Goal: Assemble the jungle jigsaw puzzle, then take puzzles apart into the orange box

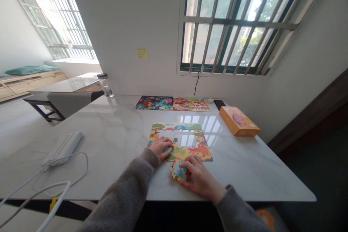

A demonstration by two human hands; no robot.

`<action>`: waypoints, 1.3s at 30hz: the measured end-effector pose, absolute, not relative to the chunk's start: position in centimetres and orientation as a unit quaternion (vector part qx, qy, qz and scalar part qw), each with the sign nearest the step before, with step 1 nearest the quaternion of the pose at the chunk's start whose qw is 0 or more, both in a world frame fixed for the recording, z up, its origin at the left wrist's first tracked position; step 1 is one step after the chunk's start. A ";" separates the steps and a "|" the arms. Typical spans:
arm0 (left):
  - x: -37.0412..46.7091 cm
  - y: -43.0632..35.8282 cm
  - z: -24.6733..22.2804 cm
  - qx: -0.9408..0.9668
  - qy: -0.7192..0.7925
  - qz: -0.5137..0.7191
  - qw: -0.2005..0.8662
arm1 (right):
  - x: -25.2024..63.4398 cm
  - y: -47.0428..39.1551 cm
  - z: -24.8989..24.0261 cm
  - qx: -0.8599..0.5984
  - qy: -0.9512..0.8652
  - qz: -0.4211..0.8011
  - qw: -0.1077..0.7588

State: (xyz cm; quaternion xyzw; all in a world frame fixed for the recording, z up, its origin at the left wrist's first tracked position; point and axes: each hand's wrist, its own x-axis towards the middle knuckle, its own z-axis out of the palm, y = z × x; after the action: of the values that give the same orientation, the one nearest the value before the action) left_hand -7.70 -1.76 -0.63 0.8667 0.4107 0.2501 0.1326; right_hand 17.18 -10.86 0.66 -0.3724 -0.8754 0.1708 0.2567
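A partly assembled jigsaw puzzle [200, 150] lies on the white marbled table, its colourful border formed and bare tabletop showing through the middle. My left hand [162, 147] rests on the puzzle's lower left part, fingers curled, with whatever is under them hidden. Just below the puzzle's bottom edge sits a small joined cluster of pieces [178, 172], blue in the centre with yellow edges. Bent over the right side of this cluster, my right hand [197, 175] has its thumb and fingers on a red part of it.
Two printed picture sheets [154, 103] lie at the back, with a black phone [219, 104] and an orange box [239, 121] to their right. A bottle [106, 86] stands at the back left. A white power strip [63, 148] with cables lies on the left.
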 end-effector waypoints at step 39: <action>-6.7 -1.8 0.1 0.736 0.396 0.484 0.260 | 14.2 -0.2 0.2 -0.379 -0.704 0.359 0.482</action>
State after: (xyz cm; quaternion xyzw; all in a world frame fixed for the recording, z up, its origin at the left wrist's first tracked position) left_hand -6.67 -1.83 0.08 0.7358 0.3962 0.4838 0.2599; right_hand 14.25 -0.15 0.22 -0.3789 -0.7043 0.3586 0.4815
